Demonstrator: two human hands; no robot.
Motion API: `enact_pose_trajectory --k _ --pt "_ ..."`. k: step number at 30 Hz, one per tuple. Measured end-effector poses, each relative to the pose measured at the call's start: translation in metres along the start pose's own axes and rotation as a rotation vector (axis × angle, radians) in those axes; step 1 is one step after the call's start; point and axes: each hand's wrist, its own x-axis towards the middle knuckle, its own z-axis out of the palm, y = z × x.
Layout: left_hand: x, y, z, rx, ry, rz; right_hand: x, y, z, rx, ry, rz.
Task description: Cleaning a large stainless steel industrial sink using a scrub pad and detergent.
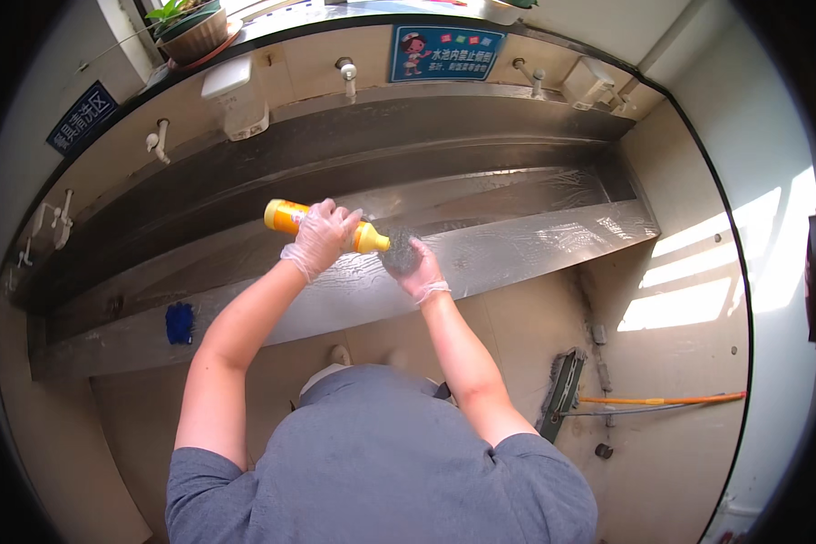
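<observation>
My left hand (326,234), in a clear disposable glove, grips a yellow and orange squeeze bottle (289,216) around its middle. The bottle lies nearly level in the air, its yellow cap end pointing right. That end meets or overlaps a grey steel wool scourer (402,253); whether liquid comes out cannot be seen. My right hand (421,272), gloved too, holds the scourer from its right side. Both hands are over the wet front ledge of a long stainless steel trough sink (537,255). On that ledge, at the left, rests a dark blue cloth or glove (179,323).
Several taps, one at the back middle (348,71), line the tiled wall above the trough. White plastic boxes (234,95) hang there beside a blue sign (447,54). A potted plant (190,34) stands on the sill. A broom or squeegee head (563,394) is at the lower right.
</observation>
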Motion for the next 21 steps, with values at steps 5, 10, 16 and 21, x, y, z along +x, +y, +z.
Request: enact_pose_trajectory --k 5,10,16,21 --pt "0.014 -0.036 -0.047 0.503 -0.292 0.233 0.020 0.037 0.017 -0.036 -0.201 0.127" --pt "0.023 -0.048 -0.075 0.625 -0.390 0.242 0.022 0.055 0.034 -0.027 -0.236 0.176" --pt "0.024 -0.055 -0.074 0.683 -0.352 0.281 0.020 0.068 0.049 -0.047 -0.210 0.150" --pt "0.028 -0.051 -0.074 0.688 -0.316 0.310 0.020 0.071 0.053 -0.053 -0.192 0.119"
